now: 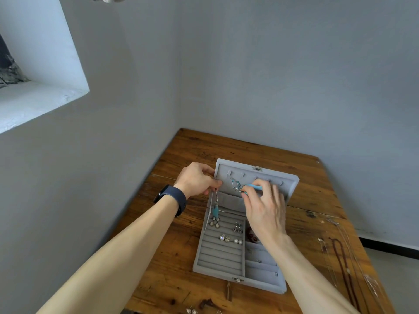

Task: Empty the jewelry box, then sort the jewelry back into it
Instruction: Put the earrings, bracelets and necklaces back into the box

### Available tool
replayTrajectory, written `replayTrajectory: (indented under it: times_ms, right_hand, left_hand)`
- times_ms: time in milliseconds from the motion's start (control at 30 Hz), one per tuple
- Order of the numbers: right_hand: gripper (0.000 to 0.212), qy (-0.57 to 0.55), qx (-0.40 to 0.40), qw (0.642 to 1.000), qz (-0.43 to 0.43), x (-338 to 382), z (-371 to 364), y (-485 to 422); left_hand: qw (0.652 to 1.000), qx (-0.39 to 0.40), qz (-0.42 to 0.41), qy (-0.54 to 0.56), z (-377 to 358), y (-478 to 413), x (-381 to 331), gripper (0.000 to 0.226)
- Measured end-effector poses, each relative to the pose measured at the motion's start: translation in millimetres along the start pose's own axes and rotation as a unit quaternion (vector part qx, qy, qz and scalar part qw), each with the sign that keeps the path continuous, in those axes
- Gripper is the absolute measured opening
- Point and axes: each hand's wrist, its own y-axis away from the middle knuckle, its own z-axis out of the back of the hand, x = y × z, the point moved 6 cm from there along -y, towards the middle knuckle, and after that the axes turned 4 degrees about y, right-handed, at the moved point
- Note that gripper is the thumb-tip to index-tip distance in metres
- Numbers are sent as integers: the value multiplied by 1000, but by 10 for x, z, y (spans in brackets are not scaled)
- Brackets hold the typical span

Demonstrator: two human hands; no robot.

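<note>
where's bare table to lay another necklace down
Bare wood: the table behind the jewelry box lid, up to the wall, and a strip left of the box. Crowded: necklaces right of the box; at the lid the left hand pinches an earring, the right hand a blue chain.

Left forearm enters from 7 o'clock, bare, wrist straight. Left hand (197,180) has its back upward and fingers curled, with thumb and forefinger pinching a dangling earring (215,210). Right forearm enters from 5 o'clock. Right hand (265,211) lies at 4 o'clock of the left, back upward, thumb and forefinger pinching a blue ornament (237,186), remaining fingers loosely spread. Hands are not touching.
</note>
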Motion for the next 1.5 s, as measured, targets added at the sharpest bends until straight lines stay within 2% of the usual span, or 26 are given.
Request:
replayTrajectory:
  times_ms: [133,233,433,800,1033,1167,1333,1500]
  right_hand:
    - [12,-33,8,999,0,42,-28,11]
    - [20,-78,47,995,-30,48,-49,14]
    - [7,-96,127,985,-68,62,-110,-57]
    - [35,-150,286,941,-97,234,-211,-2]
    - [37,-175,276,938,-118,354,-236,25]
    - [30,-182,220,952,-107,349,-158,39]
    - [37,-154,273,949,-44,502,-156,13]
    - [30,-209,302,927,-81,431,-110,-6]
  left_hand:
    - [1000,-1,1,1,-1,-5,7,34]
    - [1000,-3,2,0,-5,-13,11,38]
    - [1000,-1,2,-3,-1,-32,12,35]
    - [1000,-2,12,-6,-19,-86,60,48]
    - [1000,2,11,-21,-9,-52,24,50]
    - [1000,6,7,-30,-4,-40,4,51]
    - [998,17,-7,-60,71,-24,-32,45]
    - [999,8,-5,-32,123,51,-37,36]
